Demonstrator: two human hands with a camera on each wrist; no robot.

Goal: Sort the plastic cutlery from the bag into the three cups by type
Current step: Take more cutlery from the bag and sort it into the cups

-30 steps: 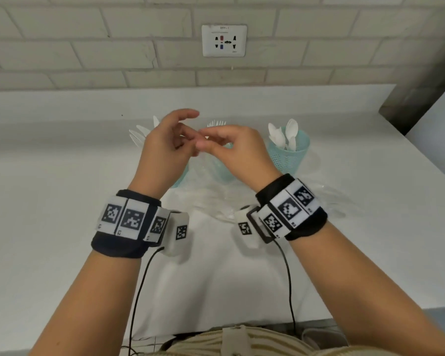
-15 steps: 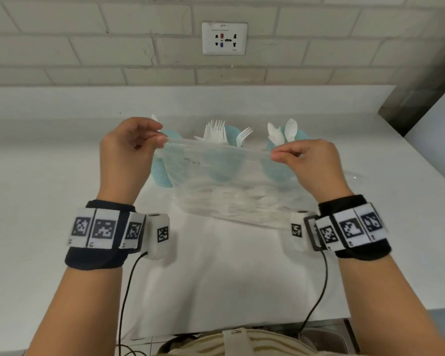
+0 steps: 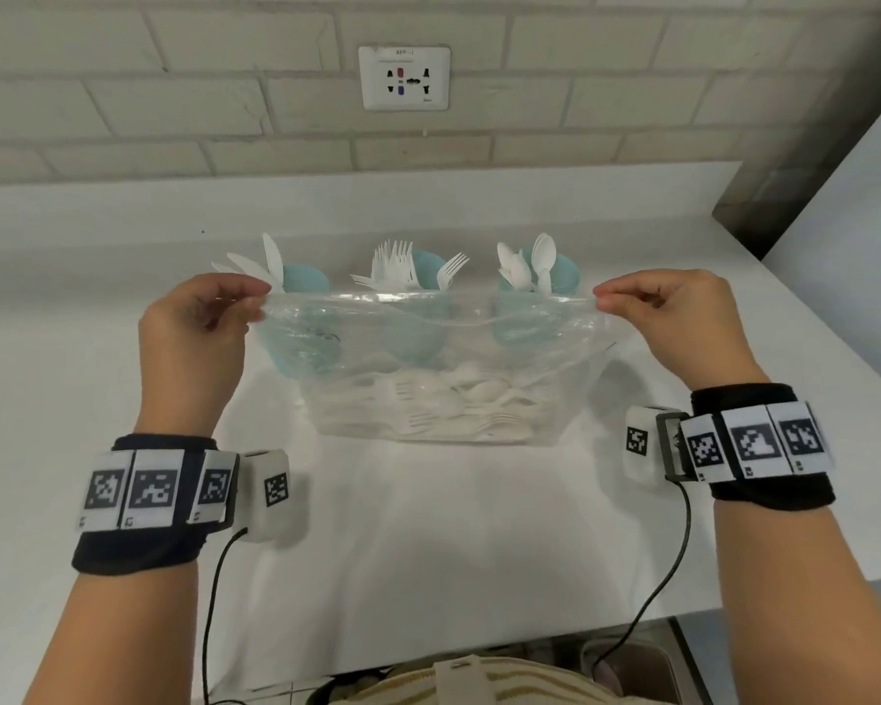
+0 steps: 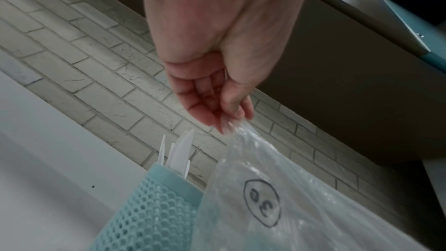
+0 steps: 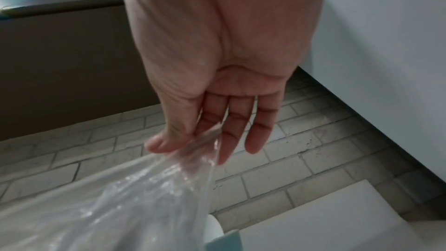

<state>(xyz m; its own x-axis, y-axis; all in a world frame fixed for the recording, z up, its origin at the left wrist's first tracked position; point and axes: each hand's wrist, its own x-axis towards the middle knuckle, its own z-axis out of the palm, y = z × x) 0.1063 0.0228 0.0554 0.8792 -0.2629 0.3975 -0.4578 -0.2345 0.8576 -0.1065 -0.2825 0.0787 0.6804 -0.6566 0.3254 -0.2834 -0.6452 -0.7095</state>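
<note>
A clear plastic bag (image 3: 428,358) hangs stretched wide between my hands above the white counter. White plastic cutlery (image 3: 453,414) lies heaped in its bottom. My left hand (image 3: 194,328) pinches the bag's top left corner, and my right hand (image 3: 682,312) pinches the top right corner. The left wrist view shows fingers (image 4: 217,110) pinching the bag (image 4: 277,207), which bears a circled mark. In the right wrist view, thumb and fingers pinch the plastic (image 5: 144,188). Behind the bag stand three teal mesh cups: knives on the left (image 3: 301,277), forks in the middle (image 3: 426,267), spoons on the right (image 3: 560,272).
A brick wall with a socket plate (image 3: 404,77) backs the counter (image 3: 98,399). A white panel (image 3: 860,206) rises at the right. The counter's front edge runs just before my body, with a metal sink rim (image 3: 677,658) at the lower right.
My hands met in front of the cups a second ago. They have since drawn apart sideways, pulling the bag's top edge taut and wide.
</note>
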